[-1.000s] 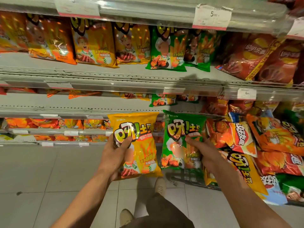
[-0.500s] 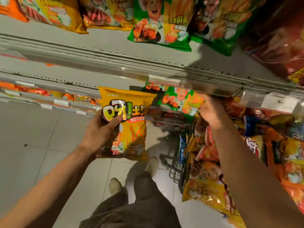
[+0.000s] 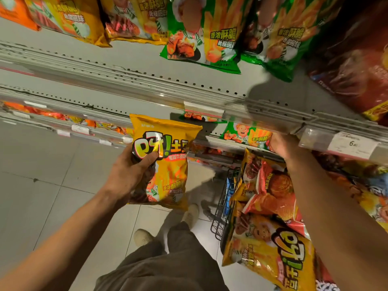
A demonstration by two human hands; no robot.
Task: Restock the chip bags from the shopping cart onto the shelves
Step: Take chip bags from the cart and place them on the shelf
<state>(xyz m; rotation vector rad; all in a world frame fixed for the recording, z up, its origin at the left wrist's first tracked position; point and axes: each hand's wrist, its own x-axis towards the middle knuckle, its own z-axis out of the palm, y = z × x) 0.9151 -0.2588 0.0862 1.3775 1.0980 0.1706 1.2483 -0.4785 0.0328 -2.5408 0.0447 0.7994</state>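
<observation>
My left hand (image 3: pixel 134 166) grips a yellow chip bag (image 3: pixel 168 164) by its left edge, upright in front of the shelves. My right hand (image 3: pixel 281 143) reaches under the upper shelf rail (image 3: pixel 147 85) and holds the right end of a green chip bag (image 3: pixel 245 134) that lies on the middle shelf; its fingers are partly hidden by the rail. The black wire shopping cart (image 3: pixel 222 206) stands low on the right, heaped with yellow and red chip bags (image 3: pixel 268 238).
Green chip bags (image 3: pixel 201 38) and yellow bags (image 3: pixel 79 19) stand on the upper shelf, dark red bags (image 3: pixel 357 66) at its right. A price tag (image 3: pixel 352 143) hangs on the rail. Lower shelves at left hold orange bags (image 3: pixel 48 112). Tiled floor and my shoes (image 3: pixel 144 236) lie below.
The view tilted down and closer to the shelves. My right hand carried the green bag from in front of the cart up onto the middle shelf. The left hand kept its yellow bag.
</observation>
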